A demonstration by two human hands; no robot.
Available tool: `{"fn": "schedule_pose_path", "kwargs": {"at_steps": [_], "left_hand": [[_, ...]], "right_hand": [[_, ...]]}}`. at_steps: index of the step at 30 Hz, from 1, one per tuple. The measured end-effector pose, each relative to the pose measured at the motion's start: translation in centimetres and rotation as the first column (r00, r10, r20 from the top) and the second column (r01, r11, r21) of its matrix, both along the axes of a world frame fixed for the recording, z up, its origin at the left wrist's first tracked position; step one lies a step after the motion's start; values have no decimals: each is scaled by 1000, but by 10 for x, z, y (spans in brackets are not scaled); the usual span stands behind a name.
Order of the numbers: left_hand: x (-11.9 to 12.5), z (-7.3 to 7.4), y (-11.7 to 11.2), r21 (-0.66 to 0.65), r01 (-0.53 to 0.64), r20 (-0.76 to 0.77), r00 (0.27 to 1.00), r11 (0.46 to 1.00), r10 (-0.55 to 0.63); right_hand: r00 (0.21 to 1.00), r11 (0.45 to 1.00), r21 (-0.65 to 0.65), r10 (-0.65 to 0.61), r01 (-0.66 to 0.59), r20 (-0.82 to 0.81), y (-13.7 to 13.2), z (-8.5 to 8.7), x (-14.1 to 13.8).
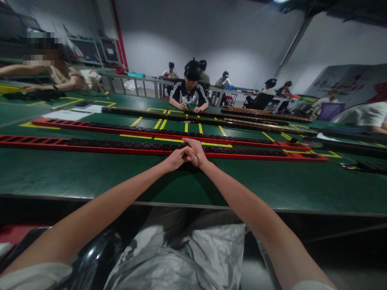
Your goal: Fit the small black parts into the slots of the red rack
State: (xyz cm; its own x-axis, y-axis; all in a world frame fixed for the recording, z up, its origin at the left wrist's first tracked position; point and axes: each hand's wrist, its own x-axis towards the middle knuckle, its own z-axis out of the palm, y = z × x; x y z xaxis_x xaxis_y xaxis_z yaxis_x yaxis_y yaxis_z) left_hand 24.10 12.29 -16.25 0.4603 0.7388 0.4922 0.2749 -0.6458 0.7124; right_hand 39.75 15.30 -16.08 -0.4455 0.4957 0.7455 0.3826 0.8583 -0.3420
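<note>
My left hand (177, 158) and my right hand (198, 154) meet above the near edge of a long red tray (229, 156). The fingers of the left hand curl against the right hand around its thumb side. The right hand's fingers stretch out to the left, over the tray. Apart from each other, the hands hold nothing that I can see. Along the tray sit rows of black pieces (145, 146), too small to make out in detail. A second red tray (68, 123) of the same kind lies parallel just behind it.
Long dark strips (145, 114) lie farther back on the green table (90, 173), which has yellow tape markings. White papers (68, 114) are at left, a dark cable bundle (367, 166) at right. A co-worker (189, 90) sits opposite; another person (68, 78) leans in at left.
</note>
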Motion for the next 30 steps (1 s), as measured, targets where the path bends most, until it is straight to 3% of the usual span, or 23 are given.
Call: {"fn": "schedule_pose_path", "kwargs": {"at_steps": [10, 15, 30], "left_hand": [[1, 2, -4, 4, -11, -41, 999, 1000, 11], [-2, 2, -3, 6, -104, -114, 988, 995, 104], [-2, -2, -3, 85, -220, -263, 936, 972, 235]], "right_hand": [[997, 998, -17, -57, 58, 53, 2, -3, 2], [995, 997, -25, -76, 78, 70, 4, -2, 3], [994, 997, -1, -78, 78, 71, 7, -6, 4]]}}
